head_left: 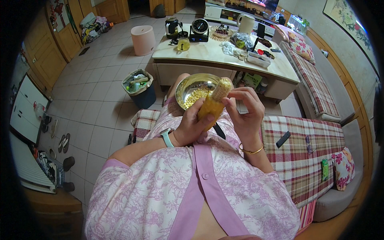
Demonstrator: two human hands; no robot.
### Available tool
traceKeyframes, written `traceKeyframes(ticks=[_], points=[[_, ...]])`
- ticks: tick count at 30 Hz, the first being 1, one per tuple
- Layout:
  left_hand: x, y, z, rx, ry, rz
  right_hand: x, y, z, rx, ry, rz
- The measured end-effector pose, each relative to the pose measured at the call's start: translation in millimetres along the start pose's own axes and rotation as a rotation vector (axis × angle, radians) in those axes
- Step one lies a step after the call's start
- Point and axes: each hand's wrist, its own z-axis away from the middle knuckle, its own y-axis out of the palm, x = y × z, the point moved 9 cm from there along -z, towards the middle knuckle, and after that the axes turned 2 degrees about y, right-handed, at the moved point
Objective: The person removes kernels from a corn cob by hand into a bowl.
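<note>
My left hand (pixel 195 118) is wrapped around the lower part of an ear of corn (pixel 209 109), which tilts up and away from me. Yellow kernels cover its lower part, while the upper end is a bare pale cob. At the right side of the ear, near the border between kernels and bare cob, are the thumb and forefinger tips of my right hand (pixel 244 105). Whether a kernel is pinched between them is too small to tell. Just beyond the ear, a shiny metal bowl (pixel 183 82) rests on my lap with loose kernels (pixel 196 96) inside; the ear hides part of it.
A marble-topped coffee table (pixel 207 55) ahead bears a glass cup (pixel 183 45), a kettle (pixel 246 24) and a plastic box (pixel 258 60). Left stand a lined trash bin (pixel 141 96) and pink stool (pixel 143 42). A remote control (pixel 283 139) lies on the plaid-covered sofa (pixel 297 162).
</note>
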Motion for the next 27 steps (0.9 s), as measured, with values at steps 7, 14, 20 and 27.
traceKeyframes(ticks=[7,14,20,27], points=[[-0.7,-2.1,0.0,-0.031,-0.008,-0.005,1.2,2.8,-3.4,0.031,-0.028,0.026],[7.2,-5.5,-0.5,-0.053,-0.074,0.005,-11.2,10.8,-6.0,0.105,0.074,-0.091],[14.3,-9.5,-0.2,-0.049,-0.028,-0.044,-9.6,9.8,-6.5,0.074,-0.003,-0.094],[14.8,-11.4,-1.6,-0.077,-0.014,-0.014,-38.1,5.1,-2.9,-0.074,0.088,-0.364]])
